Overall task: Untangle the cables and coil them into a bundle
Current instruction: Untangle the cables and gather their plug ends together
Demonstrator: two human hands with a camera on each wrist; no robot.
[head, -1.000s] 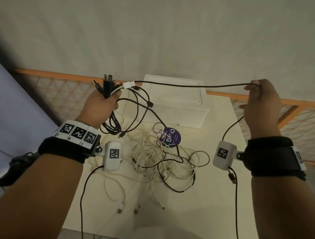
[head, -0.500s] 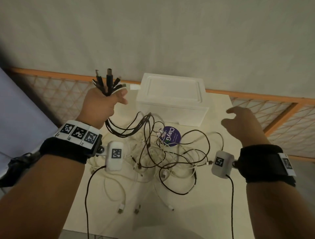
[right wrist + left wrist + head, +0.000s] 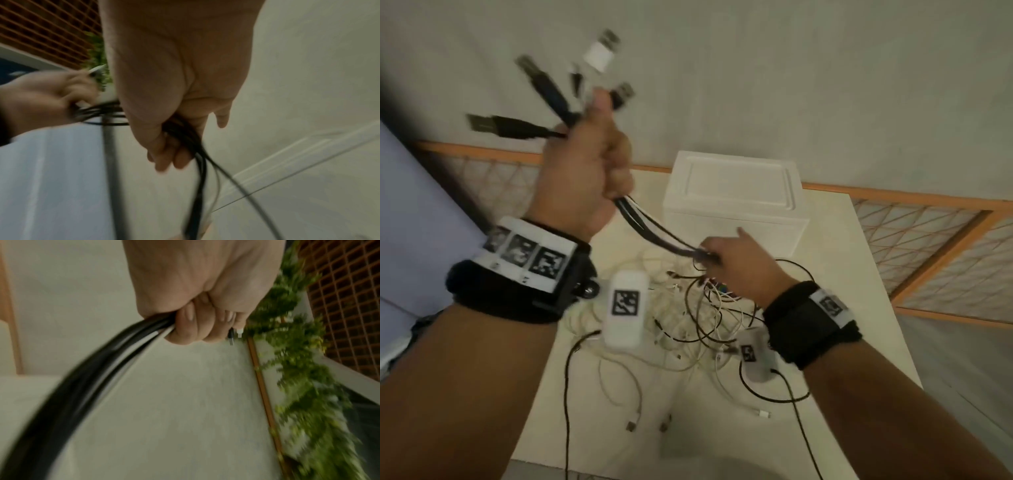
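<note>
Cables (image 3: 650,228) taut between fisted left hand (image 3: 582,171) and gripping right hand (image 3: 743,263); tangle (image 3: 698,315) mid-table (image 3: 842,308), edges free

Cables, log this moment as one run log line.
left hand: grips cable bundle near plugs, raised | right hand: grips same bundle lower | loose tangle: on table | coiling: not done

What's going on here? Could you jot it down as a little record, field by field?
left hand: raised, gripping a bunch of cables just below their plugs
right hand: gripping the same bunch lower down
on table: tangled heap of white and black cables
behind heap: white lidded box
task state: heap not yet untangled or coiled
</note>
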